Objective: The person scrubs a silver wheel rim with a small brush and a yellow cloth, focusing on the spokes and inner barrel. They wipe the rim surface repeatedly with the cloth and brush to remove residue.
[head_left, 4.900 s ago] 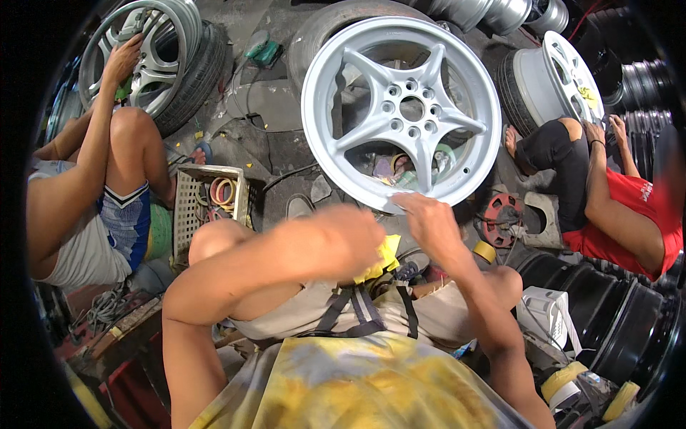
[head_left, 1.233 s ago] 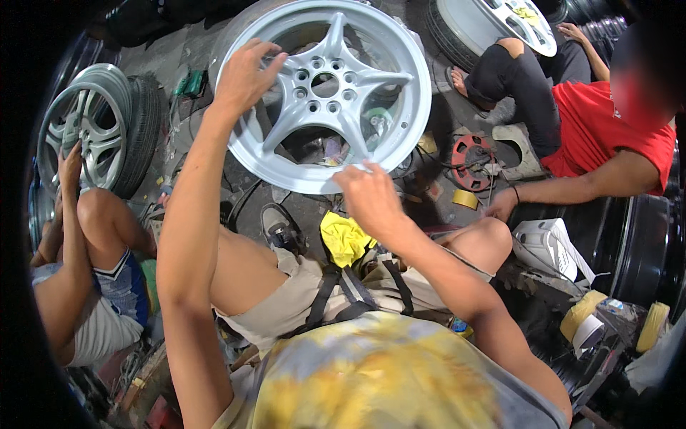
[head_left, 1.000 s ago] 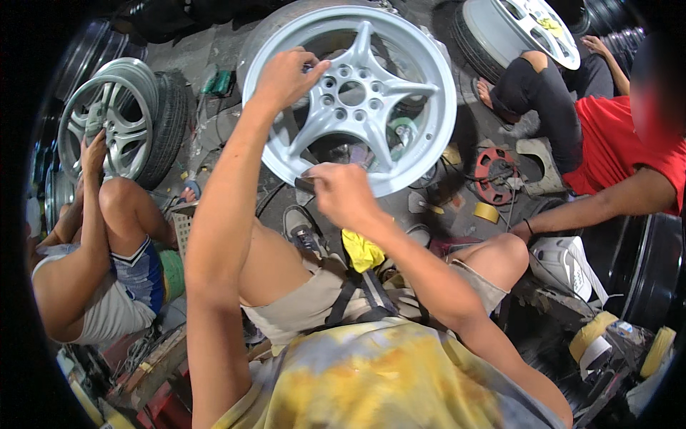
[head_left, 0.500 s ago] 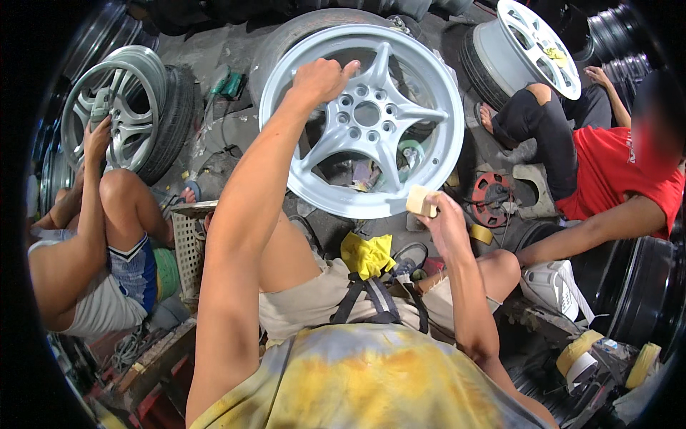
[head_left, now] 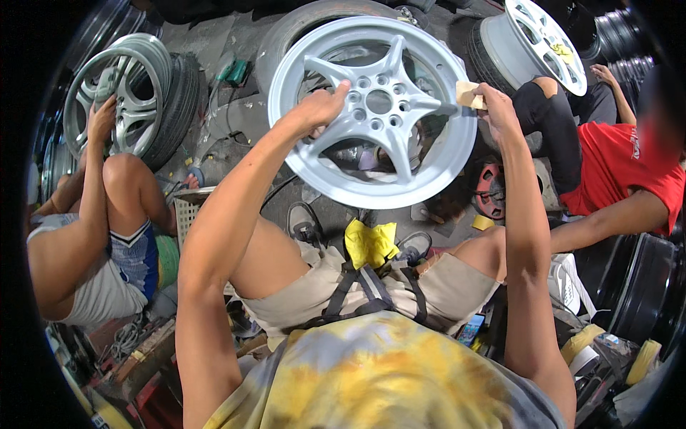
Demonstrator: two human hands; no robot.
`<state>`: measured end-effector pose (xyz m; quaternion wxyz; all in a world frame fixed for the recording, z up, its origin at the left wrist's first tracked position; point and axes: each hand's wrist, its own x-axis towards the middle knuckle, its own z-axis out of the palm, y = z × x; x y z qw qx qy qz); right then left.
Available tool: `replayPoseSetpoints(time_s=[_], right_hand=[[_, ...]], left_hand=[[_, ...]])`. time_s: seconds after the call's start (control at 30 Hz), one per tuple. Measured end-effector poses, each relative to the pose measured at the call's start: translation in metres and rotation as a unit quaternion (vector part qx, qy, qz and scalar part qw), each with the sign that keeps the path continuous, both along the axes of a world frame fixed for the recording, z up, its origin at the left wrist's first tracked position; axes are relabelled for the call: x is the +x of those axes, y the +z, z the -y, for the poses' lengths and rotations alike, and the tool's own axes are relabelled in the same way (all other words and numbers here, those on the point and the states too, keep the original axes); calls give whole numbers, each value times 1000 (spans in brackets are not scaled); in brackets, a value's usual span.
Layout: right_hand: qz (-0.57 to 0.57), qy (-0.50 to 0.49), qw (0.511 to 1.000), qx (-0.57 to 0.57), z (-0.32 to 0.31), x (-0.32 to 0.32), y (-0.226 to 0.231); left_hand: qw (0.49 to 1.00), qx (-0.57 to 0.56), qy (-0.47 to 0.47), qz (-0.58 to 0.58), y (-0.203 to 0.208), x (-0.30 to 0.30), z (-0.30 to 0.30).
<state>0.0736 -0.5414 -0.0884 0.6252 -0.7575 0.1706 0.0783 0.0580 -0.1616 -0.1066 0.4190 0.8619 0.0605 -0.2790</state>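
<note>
A large silver-grey alloy wheel (head_left: 423, 107) with pointed spokes is held tilted in front of my knees. My left hand (head_left: 321, 109) is closed on it left of the hub, thumb along the face by the bolt holes, fingers partly hidden in the gap between two spokes. At the wheel's right rim, my right hand (head_left: 499, 109) pinches a pale yellow block (head_left: 468, 95), which looks like a sanding sponge. The block lies at the outer lip; whether it presses there I cannot tell.
A tyre (head_left: 286, 39) lies behind the wheel. A yellow cloth (head_left: 370, 243) sits between my legs. At left a person holds a tool against another wheel (head_left: 153, 118); at right sits a person in a red shirt (head_left: 607, 157) near a silver wheel (head_left: 500, 44). A red reel (head_left: 490, 189) is close by.
The wheel has turned counterclockwise, its small rim hole going from lower right to upper right. My left hand shifted lower on it; my right hand rose with the block to the right rim.
</note>
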Motion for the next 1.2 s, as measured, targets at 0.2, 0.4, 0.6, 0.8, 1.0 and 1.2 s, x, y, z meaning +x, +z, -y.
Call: replayPoseSetpoints(time_s=[0.2,0.4,0.6,0.8,1.0,1.2], right_hand=[[272,145,897,-318,-56,-92,33],[329,359,797,-356,-139,-207,-30],[276,335,857,-278,-231,-177,-37],[223,406,797,-386,-163,-187,-28],[265,335,841,-331,-231,-163,-43],[180,458,719,-490,-174,-174,-22]], left_hand=[[1000,-23,6,-12,-18,-14,-12],[950,69,18,303,5,10,-38],[845,221,172,456,-28,24,-81],[929,41,202,307,-50,33,-83],[929,22,226,293,-46,27,-73],[936,2,210,281,-51,30,-76]])
